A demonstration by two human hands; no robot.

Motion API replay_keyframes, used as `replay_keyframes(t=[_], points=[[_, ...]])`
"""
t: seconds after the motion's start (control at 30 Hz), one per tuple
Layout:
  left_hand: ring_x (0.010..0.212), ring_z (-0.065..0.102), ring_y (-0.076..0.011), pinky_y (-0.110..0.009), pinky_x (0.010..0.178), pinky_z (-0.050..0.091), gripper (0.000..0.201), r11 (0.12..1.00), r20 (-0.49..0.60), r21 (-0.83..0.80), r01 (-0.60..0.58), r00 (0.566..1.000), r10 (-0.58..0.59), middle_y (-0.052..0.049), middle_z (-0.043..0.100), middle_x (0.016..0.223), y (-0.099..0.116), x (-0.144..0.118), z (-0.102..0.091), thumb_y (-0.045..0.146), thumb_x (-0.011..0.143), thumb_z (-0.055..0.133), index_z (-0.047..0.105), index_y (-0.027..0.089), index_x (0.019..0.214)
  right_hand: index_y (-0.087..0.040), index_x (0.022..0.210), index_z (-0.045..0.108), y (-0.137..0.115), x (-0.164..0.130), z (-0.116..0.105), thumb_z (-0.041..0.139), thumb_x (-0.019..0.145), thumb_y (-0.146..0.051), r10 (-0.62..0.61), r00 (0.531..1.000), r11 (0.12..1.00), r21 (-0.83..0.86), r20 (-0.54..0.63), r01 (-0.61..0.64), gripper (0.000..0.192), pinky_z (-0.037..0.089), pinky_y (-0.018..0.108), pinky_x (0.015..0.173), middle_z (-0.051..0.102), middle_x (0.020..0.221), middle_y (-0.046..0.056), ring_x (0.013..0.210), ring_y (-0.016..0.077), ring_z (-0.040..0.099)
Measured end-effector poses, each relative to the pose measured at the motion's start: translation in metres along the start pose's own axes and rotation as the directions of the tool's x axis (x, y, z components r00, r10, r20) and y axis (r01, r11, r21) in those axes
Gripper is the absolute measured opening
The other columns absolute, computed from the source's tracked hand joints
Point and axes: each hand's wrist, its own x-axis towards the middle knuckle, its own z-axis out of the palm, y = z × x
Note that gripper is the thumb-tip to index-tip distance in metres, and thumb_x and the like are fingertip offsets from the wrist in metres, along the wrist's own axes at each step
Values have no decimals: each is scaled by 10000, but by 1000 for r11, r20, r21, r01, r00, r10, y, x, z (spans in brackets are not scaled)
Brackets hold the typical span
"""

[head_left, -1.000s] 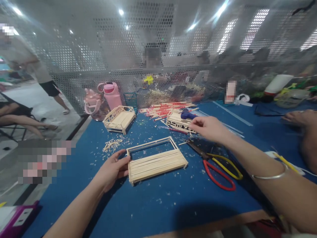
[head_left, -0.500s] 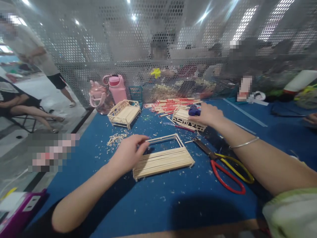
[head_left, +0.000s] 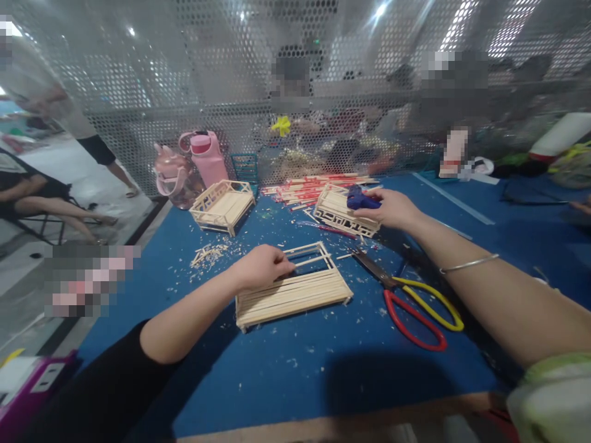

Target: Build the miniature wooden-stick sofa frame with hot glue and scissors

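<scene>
The left hand's (head_left: 261, 269) fingers are pinched close together and seem to have hold of 1 thin, pale wooden stick (head_left: 311, 261). It goes across the gap in a pale, flat, rectangular wooden frame (head_left: 295, 297), which sits on the blue table (head_left: 286, 375) under that hand. The right hand's (head_left: 396, 209) fingers are curled around a dark blue tool (head_left: 359, 198), by a small, pale wooden model with a railing (head_left: 330, 202). The frame looks partly done: sticks cover the near part, but the far part is mostly bare. The left hand hides the frame's far left corner. The right hand hides some of the tool, so its full shape is hard to tell.
</scene>
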Motion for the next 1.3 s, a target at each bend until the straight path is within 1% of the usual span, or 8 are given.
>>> replay_keyframes(t=[0.13, 0.3, 0.43, 0.6, 0.77, 0.9, 1.1, 1.3], points=[[592, 495, -134, -238, 563, 351, 276, 988, -282, -139, -64, 959, 22, 9, 565, 642, 3, -6, 2, 361, 836, 375, 532, 193, 683, -181, 928, 686, 4, -4, -1, 738, 576, -436, 68, 994, 985, 166, -87, -52, 438, 462, 352, 746, 696, 911, 68, 820, 235, 615], [504, 356, -108, -228, 496, 285, 332, 970, -658, -243, -1, 735, -164, 60, 376, 526, -13, -35, -16, 487, 791, 452, 471, 199, 628, -184, 762, 627, -7, -9, -13, 745, 578, -380, 281, 948, 822, 547, -151, -156, 293, 445, 304, 601, 632, 714, 21, 655, 170, 547], [406, 286, -95, -231, 420, 206, 444, 867, -395, -384, 317, 793, -464, 75, 335, 430, -43, -58, -22, 619, 700, 509, 536, 187, 603, -213, 700, 511, -26, -25, -31, 670, 682, -406, 252, 968, 569, 807, 17, -162, 251, 348, 220, 452, 507, 616, -40, 510, 79, 415], [400, 298, -79, -213, 397, 187, 453, 824, -103, -446, 351, 894, -436, 52, 411, 437, -61, -62, -6, 605, 644, 589, 535, 170, 530, -196, 744, 567, -53, -74, -44, 687, 632, -441, 148, 978, 499, 843, 146, -202, 295, 355, 211, 426, 545, 605, -22, 489, 78, 442], [393, 238, -67, -205, 389, 158, 372, 748, -96, -621, 234, 924, -369, 87, 367, 449, -57, -64, 5, 544, 640, 623, 566, 177, 672, -200, 668, 624, -59, -138, -40, 711, 534, -599, 133, 983, 673, 716, 128, -184, 430, 477, 270, 511, 612, 581, 20, 516, 139, 533], [465, 420, -95, -212, 464, 332, 300, 827, -293, -558, 63, 918, -268, 45, 515, 513, -50, -77, 9, 486, 692, 598, 609, 186, 697, -229, 706, 700, -47, -186, -35, 620, 614, -645, 104, 993, 855, 506, 51, -115, 433, 545, 394, 589, 696, 644, 76, 590, 259, 625], [684, 638, -212, -299, 655, 494, 196, 879, -488, -473, -67, 850, -198, -23, 721, 693, -44, -95, 19, 402, 623, 632, 699, 220, 650, -372, 668, 679, -34, -244, -32, 553, 725, -512, 54, 989, 930, 368, -140, 1, 197, 542, 435, 464, 684, 597, 20, 532, 318, 648], [732, 670, -199, -297, 724, 513, 135, 918, -654, -392, -61, 720, -231, 26, 745, 732, -44, -97, 33, 353, 642, 636, 715, 251, 680, -457, 1183, 534, -24, -280, -24, 519, 802, -381, -116, 976, 945, 281, -186, 166, 389, 574, 397, 584, 720, 976, 6, 713, 290, 693]])
